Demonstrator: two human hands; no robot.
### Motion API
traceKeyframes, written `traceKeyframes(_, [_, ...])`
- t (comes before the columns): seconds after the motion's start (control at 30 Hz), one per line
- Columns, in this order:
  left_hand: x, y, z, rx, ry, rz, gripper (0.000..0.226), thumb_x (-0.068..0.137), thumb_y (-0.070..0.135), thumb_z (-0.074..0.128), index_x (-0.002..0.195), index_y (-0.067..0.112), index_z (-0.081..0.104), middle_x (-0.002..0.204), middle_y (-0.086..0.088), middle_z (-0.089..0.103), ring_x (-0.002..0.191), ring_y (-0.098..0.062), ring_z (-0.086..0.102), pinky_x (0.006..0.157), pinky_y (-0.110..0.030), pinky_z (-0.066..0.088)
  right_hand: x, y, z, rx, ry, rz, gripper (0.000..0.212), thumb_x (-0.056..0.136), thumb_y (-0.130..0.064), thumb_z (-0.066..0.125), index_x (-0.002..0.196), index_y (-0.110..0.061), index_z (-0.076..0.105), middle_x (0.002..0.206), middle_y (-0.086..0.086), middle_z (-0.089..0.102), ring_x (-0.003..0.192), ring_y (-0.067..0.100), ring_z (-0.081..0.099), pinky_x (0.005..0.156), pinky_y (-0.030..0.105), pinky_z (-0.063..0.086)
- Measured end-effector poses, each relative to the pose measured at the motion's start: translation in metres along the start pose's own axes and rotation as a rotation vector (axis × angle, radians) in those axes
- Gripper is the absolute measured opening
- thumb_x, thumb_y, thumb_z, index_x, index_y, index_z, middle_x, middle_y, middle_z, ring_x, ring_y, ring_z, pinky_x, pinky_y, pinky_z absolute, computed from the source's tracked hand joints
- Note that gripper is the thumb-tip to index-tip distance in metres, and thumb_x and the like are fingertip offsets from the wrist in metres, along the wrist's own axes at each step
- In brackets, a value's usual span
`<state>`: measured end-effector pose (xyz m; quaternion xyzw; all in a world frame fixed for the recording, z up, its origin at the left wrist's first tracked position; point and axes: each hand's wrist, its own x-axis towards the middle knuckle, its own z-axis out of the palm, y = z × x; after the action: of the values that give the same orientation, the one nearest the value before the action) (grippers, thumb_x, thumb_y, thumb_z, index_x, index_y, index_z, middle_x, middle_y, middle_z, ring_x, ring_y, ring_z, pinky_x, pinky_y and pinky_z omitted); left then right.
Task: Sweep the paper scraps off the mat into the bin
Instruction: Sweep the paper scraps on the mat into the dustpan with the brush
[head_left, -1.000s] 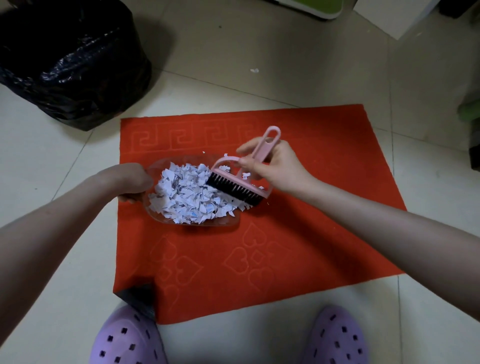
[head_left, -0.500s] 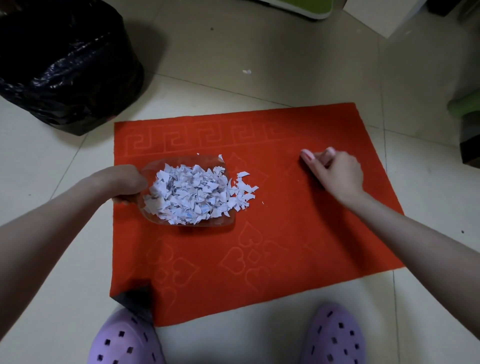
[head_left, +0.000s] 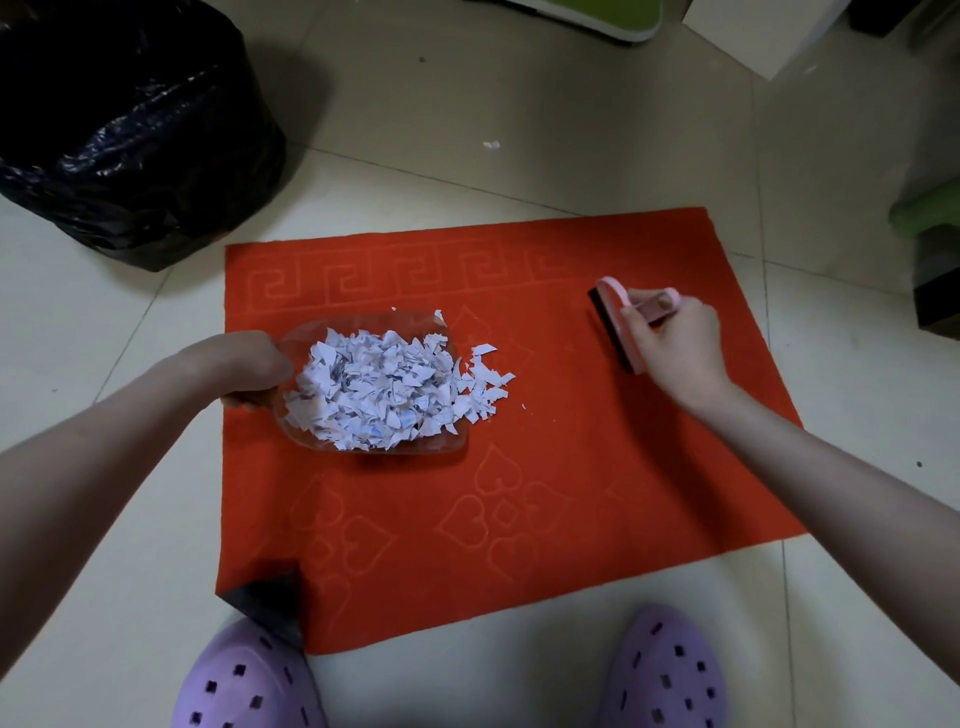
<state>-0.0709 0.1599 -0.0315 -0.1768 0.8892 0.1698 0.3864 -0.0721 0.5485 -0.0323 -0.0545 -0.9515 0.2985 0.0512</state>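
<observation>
Paper scraps (head_left: 384, 395) mostly in the dustpan (head_left: 363, 325); final pickup step, we judge.
Our left hand (head_left: 249, 371) grips the clear dustpan at the mat's (head_left: 571, 467) left edge, with a few bits spilling past its lip; right hand (head_left: 680, 348) clamps the pink brush (head_left: 615, 332) near the right edge. Next: sweep stragglers in, carry level to the bin (head_left: 130, 130).

place: home | evidence: tiled floor (head_left: 467, 93), red doormat (head_left: 597, 467), house slippers (head_left: 665, 675), lined bin (head_left: 130, 130)

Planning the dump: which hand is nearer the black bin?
Left. The left hand grips the dustpan at the mat's left edge, nearest the bin; the right hand holds the brush by the mat's right side.
</observation>
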Motion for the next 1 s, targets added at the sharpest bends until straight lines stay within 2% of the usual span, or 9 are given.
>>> traceKeyframes(0.13, [0.002, -0.001, 0.001, -0.019, 0.005, -0.009, 0.038, 0.088, 0.003, 0.038, 0.051, 0.002, 0.046, 0.029, -0.007, 0.044, 0.023, -0.017, 0.035, 0.034, -0.016, 0.028, -0.018, -0.007, 0.028, -0.093, -0.191, -0.079, 0.037, 0.092, -0.048, 0.054, 0.095, -0.017, 0.074, 0.091, 0.004, 0.075, 0.084, 0.025, 0.068, 0.072, 0.034, 0.048])
traceKeyframes(0.2, [0.002, -0.001, 0.002, -0.019, 0.010, -0.007, 0.039, 0.089, 0.005, 0.038, 0.051, 0.002, 0.046, 0.028, -0.006, 0.044, 0.023, -0.017, 0.035, 0.034, -0.016, 0.028, -0.029, -0.019, 0.038, 0.041, -0.255, -0.097, 0.021, 0.092, -0.033, 0.060, 0.101, -0.021, 0.074, 0.087, 0.002, 0.075, 0.067, 0.013, 0.064, 0.061, 0.029, 0.047])
traceKeyframes(0.27, [0.004, -0.002, 0.003, -0.023, 0.006, -0.006, 0.039, 0.089, 0.004, 0.039, 0.051, 0.002, 0.046, 0.027, -0.005, 0.043, 0.021, -0.016, 0.035, 0.032, -0.015, 0.028, -0.029, -0.028, 0.037, 0.199, -0.221, -0.082, 0.019, 0.090, -0.019, 0.062, 0.105, -0.019, 0.073, 0.082, 0.002, 0.075, 0.054, 0.015, 0.058, 0.049, 0.028, 0.044])
traceKeyframes(0.33, [0.006, -0.003, 0.004, -0.029, 0.000, -0.010, 0.038, 0.089, 0.003, 0.039, 0.051, 0.002, 0.046, 0.027, -0.005, 0.042, 0.020, -0.015, 0.034, 0.030, -0.014, 0.027, -0.019, -0.036, 0.032, 0.264, -0.155, -0.094, 0.019, 0.088, -0.017, 0.062, 0.103, -0.015, 0.074, 0.083, 0.000, 0.075, 0.061, 0.026, 0.066, 0.053, 0.035, 0.050])
traceKeyframes(0.43, [0.009, -0.006, 0.003, -0.029, 0.006, -0.011, 0.036, 0.088, 0.002, 0.038, 0.052, 0.001, 0.046, 0.030, -0.007, 0.043, 0.021, -0.017, 0.034, 0.030, -0.014, 0.027, 0.010, -0.047, 0.033, 0.167, -0.145, -0.150, 0.022, 0.086, -0.024, 0.062, 0.104, -0.018, 0.074, 0.097, 0.000, 0.075, 0.087, 0.021, 0.071, 0.077, 0.036, 0.054])
traceKeyframes(0.5, [0.012, -0.012, 0.002, -0.029, 0.000, -0.018, 0.033, 0.086, 0.000, 0.038, 0.054, 0.001, 0.046, 0.035, -0.009, 0.044, 0.025, -0.018, 0.034, 0.032, -0.016, 0.027, 0.030, -0.058, 0.041, 0.102, -0.165, -0.226, 0.028, 0.084, -0.035, 0.059, 0.105, -0.024, 0.074, 0.103, -0.001, 0.074, 0.095, 0.022, 0.069, 0.082, 0.038, 0.053])
traceKeyframes(0.57, [0.014, -0.020, 0.001, -0.031, -0.019, -0.032, 0.028, 0.084, 0.000, 0.039, 0.057, -0.001, 0.049, 0.041, -0.012, 0.047, 0.032, -0.020, 0.035, 0.037, -0.018, 0.028, 0.046, -0.071, 0.055, 0.023, -0.215, -0.310, 0.027, 0.085, -0.041, 0.060, 0.106, -0.030, 0.072, 0.107, -0.005, 0.073, 0.101, 0.020, 0.068, 0.083, 0.037, 0.053])
traceKeyframes(0.7, [0.011, -0.035, 0.001, -0.035, -0.050, -0.063, 0.022, 0.083, 0.003, 0.040, 0.066, -0.002, 0.053, 0.056, -0.018, 0.051, 0.046, -0.023, 0.038, 0.042, -0.021, 0.026, 0.065, -0.100, 0.091, -0.101, -0.315, -0.424, 0.020, 0.087, -0.025, 0.062, 0.103, -0.033, 0.072, 0.106, -0.008, 0.073, 0.102, 0.019, 0.066, 0.081, 0.033, 0.050])
traceKeyframes(1.0, [0.004, -0.049, 0.006, -0.048, -0.048, -0.106, 0.026, 0.082, -0.001, 0.041, 0.058, 0.000, 0.050, 0.040, -0.010, 0.046, 0.041, -0.021, 0.034, 0.041, -0.019, 0.024, 0.073, -0.134, 0.125, -0.261, -0.609, -0.593, 0.020, 0.089, -0.026, 0.063, 0.105, -0.035, 0.070, 0.110, -0.009, 0.070, 0.104, 0.018, 0.062, 0.078, 0.029, 0.043])
